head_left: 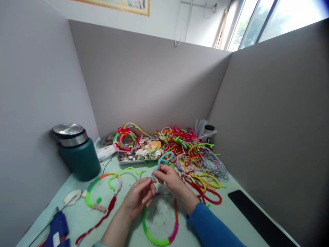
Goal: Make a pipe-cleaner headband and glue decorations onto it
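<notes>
A light-blue pipe cleaner (168,156) is pinched between my two hands above the middle of the table, its looped far end sticking up. My left hand (140,195) has thumb and forefinger closed at its lower end, the other fingers curled. Just to the right, my right hand (168,176) grips it a little higher. Below both hands lies a ring wrapped in green, pink and orange pipe cleaner (156,240), partly hidden by the left hand. Left of my hands rests a second wrapped ring (88,195), with a lime pipe cleaner (130,168) and a dark-red one (104,216) beside it.
A metal tray of shells and small pieces (138,159) stands at the back, beside a heap of coloured pipe cleaners (182,140). A teal flask (81,161) and a blue glue gun (58,228) are left. A black strip (257,216) lies right; grey partitions (151,79) enclose the table.
</notes>
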The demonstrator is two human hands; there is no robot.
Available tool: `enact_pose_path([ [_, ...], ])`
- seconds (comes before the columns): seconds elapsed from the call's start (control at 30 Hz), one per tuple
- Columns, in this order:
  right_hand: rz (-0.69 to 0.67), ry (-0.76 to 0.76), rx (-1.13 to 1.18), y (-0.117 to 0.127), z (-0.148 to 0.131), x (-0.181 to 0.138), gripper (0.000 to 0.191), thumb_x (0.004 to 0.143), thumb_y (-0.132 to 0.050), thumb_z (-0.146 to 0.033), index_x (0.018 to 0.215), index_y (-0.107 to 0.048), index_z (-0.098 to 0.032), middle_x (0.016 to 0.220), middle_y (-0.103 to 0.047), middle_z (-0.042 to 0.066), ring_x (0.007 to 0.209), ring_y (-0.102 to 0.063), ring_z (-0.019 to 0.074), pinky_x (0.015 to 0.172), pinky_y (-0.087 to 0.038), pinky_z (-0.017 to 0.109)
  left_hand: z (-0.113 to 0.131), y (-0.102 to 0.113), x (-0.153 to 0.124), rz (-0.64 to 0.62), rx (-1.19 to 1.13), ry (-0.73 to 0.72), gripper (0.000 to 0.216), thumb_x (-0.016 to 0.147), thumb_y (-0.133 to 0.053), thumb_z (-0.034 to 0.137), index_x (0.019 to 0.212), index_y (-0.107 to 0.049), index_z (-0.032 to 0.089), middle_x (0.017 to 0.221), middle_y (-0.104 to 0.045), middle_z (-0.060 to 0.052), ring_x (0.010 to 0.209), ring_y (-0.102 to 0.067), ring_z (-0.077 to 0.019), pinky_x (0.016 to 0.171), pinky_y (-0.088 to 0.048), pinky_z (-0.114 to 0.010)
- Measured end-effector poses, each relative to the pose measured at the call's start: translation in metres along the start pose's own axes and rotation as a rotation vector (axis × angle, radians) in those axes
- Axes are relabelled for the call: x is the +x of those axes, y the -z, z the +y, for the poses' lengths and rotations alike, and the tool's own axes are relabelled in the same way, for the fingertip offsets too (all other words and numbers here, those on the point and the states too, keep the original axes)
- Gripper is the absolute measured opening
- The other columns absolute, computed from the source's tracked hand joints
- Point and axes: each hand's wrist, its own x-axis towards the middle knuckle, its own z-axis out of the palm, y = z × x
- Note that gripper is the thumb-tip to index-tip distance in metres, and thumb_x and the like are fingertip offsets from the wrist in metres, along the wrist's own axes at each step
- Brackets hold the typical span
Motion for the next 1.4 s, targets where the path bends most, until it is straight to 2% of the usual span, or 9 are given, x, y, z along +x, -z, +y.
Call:
enact_pose_path([
  [0.13,0.012,0.033,-0.046,-0.003,0.003,0.001,0.030,0.073,-0.062,-0.042,0.061,-0.053,-0.017,0.052,-0.043,-0.006,0.049,-0.036,0.0080,0.047,-0.029,0.020,-0.003,0.000,0.001,0.005,-0.028,0.015,0.020,0.081,-0.057,0.031,0.084,-0.062,0.011,0.056,-0.058,0.002,0.029,-0.025,0.0005,0.031,-0.032,-0.014],
  [0.47,0.190,0.195,-0.319,-0.011,0.012,-0.001,0.025,0.079,-0.056,-0.029,0.058,-0.053,-0.017,0.058,-0.050,-0.003,0.057,-0.046,0.0109,0.056,-0.037,0.022,-0.007,0.002,0.007,0.138,0.020,-0.059,0.015,0.075,-0.061,0.026,0.078,-0.060,0.012,0.057,-0.062,0.001,0.028,-0.029,-0.0009,0.030,-0.032,-0.016],
  [0.7,0.267,0.169,-0.439,-0.013,0.016,-0.001,0.022,0.076,-0.059,-0.023,0.056,-0.053,-0.018,0.056,-0.051,-0.002,0.058,-0.048,0.0117,0.054,-0.034,0.022,-0.008,0.006,0.010,0.281,0.447,-0.129,0.016,0.072,-0.060,0.029,0.067,-0.063,0.015,0.051,-0.058,0.001,0.029,-0.032,-0.0053,0.033,-0.026,-0.019],
  [0.8,0.282,0.142,-0.441,-0.015,0.017,-0.001,0.021,0.074,-0.059,-0.021,0.054,-0.053,-0.018,0.055,-0.050,-0.003,0.057,-0.046,0.0117,0.052,-0.033,0.022,-0.006,0.008,0.005,0.381,0.745,-0.302,0.012,0.070,-0.061,0.021,0.058,-0.065,0.019,0.050,-0.056,0.000,0.042,-0.045,-0.0115,0.043,-0.031,-0.020],
  [0.9,0.282,0.113,-0.417,-0.015,0.020,0.001,0.024,0.073,-0.060,-0.022,0.052,-0.050,-0.018,0.053,-0.046,-0.004,0.054,-0.044,0.0111,0.051,-0.032,0.022,-0.006,0.008,0.002,0.465,0.851,-0.465,0.011,0.067,-0.063,0.016,0.067,-0.070,0.024,0.062,-0.061,-0.003,0.061,-0.054,-0.0171,0.054,-0.035,-0.021],
  [0.97,0.258,0.096,-0.387,-0.014,0.022,0.002,0.022,0.073,-0.060,-0.023,0.053,-0.051,-0.017,0.053,-0.047,-0.004,0.054,-0.044,0.0109,0.051,-0.032,0.022,-0.007,0.007,0.002,0.452,0.829,-0.441,0.008,0.068,-0.064,0.018,0.067,-0.070,0.023,0.062,-0.062,-0.003,0.060,-0.055,-0.0166,0.053,-0.035,-0.021],
  [1.13,0.175,0.073,-0.276,-0.008,0.022,0.004,0.019,0.077,-0.055,-0.029,0.063,-0.056,-0.016,0.058,-0.054,-0.002,0.057,-0.049,0.0113,0.052,-0.037,0.021,-0.007,0.007,0.008,0.218,0.451,-0.111,0.021,0.074,-0.061,0.035,0.070,-0.065,0.015,0.061,-0.062,-0.001,0.032,-0.038,-0.0063,0.035,-0.033,-0.021],
  [1.23,0.128,0.054,-0.210,-0.006,0.018,0.004,0.024,0.076,-0.058,-0.035,0.061,-0.053,-0.017,0.055,-0.052,-0.003,0.054,-0.047,0.0101,0.050,-0.036,0.021,-0.005,0.005,0.008,0.156,0.207,-0.060,0.025,0.076,-0.060,0.036,0.079,-0.064,0.012,0.068,-0.065,-0.004,0.032,-0.038,-0.0039,0.034,-0.036,-0.020],
  [1.4,0.059,-0.011,-0.114,-0.005,0.011,0.001,0.033,0.075,-0.060,-0.044,0.059,-0.049,-0.017,0.052,-0.051,-0.005,0.046,-0.040,0.0077,0.043,-0.030,0.020,-0.002,0.002,0.003,0.110,0.091,-0.027,0.018,0.074,-0.064,0.028,0.077,-0.064,0.011,0.065,-0.064,-0.003,0.031,-0.035,-0.0016,0.033,-0.037,-0.018],
])
